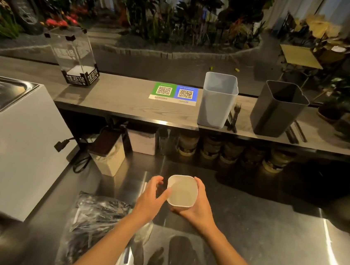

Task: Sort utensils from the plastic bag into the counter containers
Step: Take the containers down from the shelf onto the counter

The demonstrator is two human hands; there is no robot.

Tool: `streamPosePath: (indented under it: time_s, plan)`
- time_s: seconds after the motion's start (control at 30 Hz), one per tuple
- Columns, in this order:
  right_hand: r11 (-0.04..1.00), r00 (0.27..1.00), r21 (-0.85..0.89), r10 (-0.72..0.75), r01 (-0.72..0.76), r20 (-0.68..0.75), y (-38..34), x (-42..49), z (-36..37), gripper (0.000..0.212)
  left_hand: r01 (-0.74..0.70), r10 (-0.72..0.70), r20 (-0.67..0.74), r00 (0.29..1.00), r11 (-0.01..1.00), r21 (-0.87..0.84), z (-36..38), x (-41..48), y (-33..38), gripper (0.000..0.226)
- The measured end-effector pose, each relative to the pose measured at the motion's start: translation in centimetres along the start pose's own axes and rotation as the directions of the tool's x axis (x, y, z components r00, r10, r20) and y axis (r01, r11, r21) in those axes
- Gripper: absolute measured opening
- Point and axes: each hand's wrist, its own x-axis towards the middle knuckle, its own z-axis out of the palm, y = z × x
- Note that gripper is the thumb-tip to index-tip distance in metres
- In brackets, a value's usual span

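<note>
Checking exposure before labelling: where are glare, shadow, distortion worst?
Head view: glare streaks on the stainless steel worktop at right; clear plastic bag of black utensils dim, contents indistinct; wide-angle lens bows the grey wooden counter; small white square container evenly lit.

Clear plastic bag (96,217) of black utensils laid on the table (266,239) at left, small white tub (182,190) held upright in the right hand (199,209), tall white container (217,102) and dark grey container (278,110) stood on the raised ledge (119,96), black fork (235,115) laid between them
</note>
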Motion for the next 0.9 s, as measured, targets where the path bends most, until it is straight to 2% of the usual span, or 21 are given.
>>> streamPosePath:
  time_s: [0.03, 0.1, 0.17, 0.27, 0.3, 0.4, 0.43, 0.53, 0.67, 0.8, 0.9]
  plan:
    - [1.0, 1.0, -0.004, 0.018, -0.018, 0.012, 0.4, 0.1, 0.1, 0.114, 0.028, -0.025, 0.053, 0.998, 0.998, -0.051, 0.6, 0.1, -0.3, 0.039]
    - [0.998, 0.997, -0.013, 0.055, -0.055, 0.049, 1.3, 0.0, 0.4, 0.113, 0.065, -0.055, 0.127, 0.99, 0.995, -0.078, 1.9, 0.2, -1.1, 0.036]
    - [0.995, 0.991, -0.042, 0.093, -0.089, 0.098, 2.2, -0.2, 0.7, 0.114, 0.087, -0.083, 0.128, 0.988, 0.996, -0.031, 3.1, 0.2, -1.9, 0.034]
    - [0.987, 0.976, -0.091, 0.143, -0.129, 0.162, 3.7, -0.9, 0.6, 0.131, 0.138, -0.132, 0.157, 0.979, 0.99, -0.024, 4.6, -0.3, -3.3, 0.036]
    - [0.985, 0.969, -0.105, 0.157, -0.139, 0.188, 4.2, -1.1, 0.6, 0.129, 0.144, -0.138, 0.17, 0.976, 0.989, -0.023, 5.1, -0.4, -3.9, 0.035]
    - [0.973, 0.96, -0.171, 0.191, -0.158, 0.204, 5.7, -2.2, 0.3, 0.093, 0.169, -0.16, 0.207, 0.965, 0.985, -0.028, 6.3, -1.0, -5.1, 0.032]
    - [0.968, 0.957, -0.19, 0.205, -0.167, 0.204, 6.0, -2.5, 0.2, 0.089, 0.175, -0.165, 0.222, 0.961, 0.984, -0.027, 6.8, -1.2, -5.7, 0.03]
    - [0.952, 0.941, -0.224, 0.258, -0.209, 0.218, 6.9, -3.4, 0.2, 0.097, 0.191, -0.177, 0.268, 0.947, 0.981, -0.029, 7.9, -1.7, -6.4, 0.033]
    - [0.932, 0.906, -0.246, 0.328, -0.265, 0.267, 8.1, -4.3, 0.4, 0.135, 0.207, -0.207, 0.287, 0.935, 0.978, 0.031, 8.7, -2.4, -6.1, 0.035]
    - [0.925, 0.903, -0.284, 0.33, -0.252, 0.275, 7.8, -4.4, 0.1, 0.131, 0.179, -0.196, 0.274, 0.942, 0.98, 0.084, 8.9, -2.7, -6.3, 0.04]
    - [0.915, 0.901, -0.286, 0.356, -0.283, 0.248, 7.4, -4.0, -0.3, 0.114, 0.167, -0.183, 0.22, 0.958, 0.982, 0.091, 8.7, -2.5, -6.1, 0.051]
